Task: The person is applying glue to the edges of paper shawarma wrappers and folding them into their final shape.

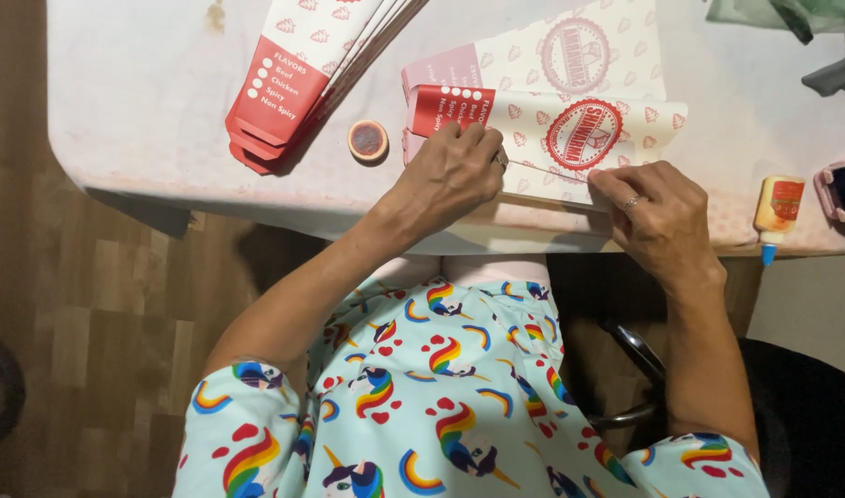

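A flat red-and-cream printed paper box blank (570, 129) lies on the white table (146, 101) near its front edge. My left hand (450, 171) presses down on the blank's left part, fingers curled over the red panel. My right hand (658, 217) pinches the blank's lower right edge, where a thin fold line runs between both hands. Another blank of the same print lies partly under it, toward the back.
A fanned stack of the same flat boxes (303, 74) lies at the back left. A small round orange lid (368, 140) sits beside the blank. A glue bottle (777, 212) lies at the right edge, with a pink device (842, 189) and cloth (791, 14) nearby.
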